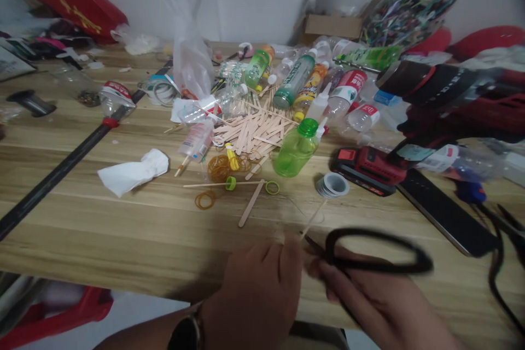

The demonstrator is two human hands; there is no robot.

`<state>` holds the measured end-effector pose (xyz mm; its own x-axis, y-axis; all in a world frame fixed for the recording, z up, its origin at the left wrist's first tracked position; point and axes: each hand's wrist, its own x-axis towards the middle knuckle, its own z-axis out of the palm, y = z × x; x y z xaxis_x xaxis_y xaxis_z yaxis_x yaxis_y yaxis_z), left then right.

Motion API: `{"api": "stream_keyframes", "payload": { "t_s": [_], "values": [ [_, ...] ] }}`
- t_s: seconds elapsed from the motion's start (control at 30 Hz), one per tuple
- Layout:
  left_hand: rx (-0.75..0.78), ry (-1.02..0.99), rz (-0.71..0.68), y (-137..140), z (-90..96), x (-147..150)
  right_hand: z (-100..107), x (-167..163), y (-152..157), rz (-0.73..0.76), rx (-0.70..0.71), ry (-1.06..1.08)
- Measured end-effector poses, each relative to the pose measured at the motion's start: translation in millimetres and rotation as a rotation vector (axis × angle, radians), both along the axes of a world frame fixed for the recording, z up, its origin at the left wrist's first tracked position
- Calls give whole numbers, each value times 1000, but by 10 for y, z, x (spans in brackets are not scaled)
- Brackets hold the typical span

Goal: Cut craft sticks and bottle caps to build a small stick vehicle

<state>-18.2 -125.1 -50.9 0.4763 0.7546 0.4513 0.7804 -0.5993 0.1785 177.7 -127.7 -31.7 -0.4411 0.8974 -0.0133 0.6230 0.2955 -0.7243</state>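
Observation:
My left hand (260, 284), with a dark watch on its wrist, is closed near the table's front edge. Its fingertips pinch a thin wooden stick (315, 219) that points up and away. My right hand (369, 295) grips black-handled scissors (334, 251), somewhat smeared by motion. The scissor blades come close to the stick beside my left fingers; whether they touch it I cannot tell. Just beyond lie a spool of wire (333, 186), a flat craft stick (251, 205), a green ring (272, 188) and another thin stick (205, 185) passing through a green cap ring (231, 183).
A green cut bottle (296, 150) stands before a heap of craft sticks (250, 131) and several plastic bottles. Rubber bands (219, 168) lie nearby. To the right are a red and black power drill (369, 167) and a phone (447, 213); a black tube (61, 175) and crumpled tissue (133, 172) lie left.

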Motion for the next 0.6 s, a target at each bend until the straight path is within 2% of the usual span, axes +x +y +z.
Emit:
{"api": "stream_keyframes", "payload": {
  "t_s": [0.07, 0.13, 0.2, 0.27, 0.37, 0.47, 0.5, 0.53, 0.6],
  "values": [
    [90, -10, -31, 15, 23, -23, 16, -53, -11, -124, -542, 333],
    [127, 21, -55, 36, 14, -43, -3, -99, -11, -188, -887, 619],
    [127, 87, -64, 59, -16, -63, -29, -136, -3, -241, -1011, 779],
    [120, 144, -73, 79, -51, -81, -43, -168, -1, -307, -1052, 812],
    [135, 152, -85, 98, -92, -95, -49, -207, -21, -418, -1052, 790],
    [119, 69, -73, 90, -120, -76, -72, -203, -48, -345, -939, 679],
    [73, 39, -67, 81, -126, -64, -85, -187, -50, -285, -830, 577],
    [16, 15, -48, 71, -128, -51, -99, -163, -46, -219, -658, 438],
    [-146, -16, -2, 57, -114, -31, -127, -101, -20, -88, -121, 98]
  ]
}}
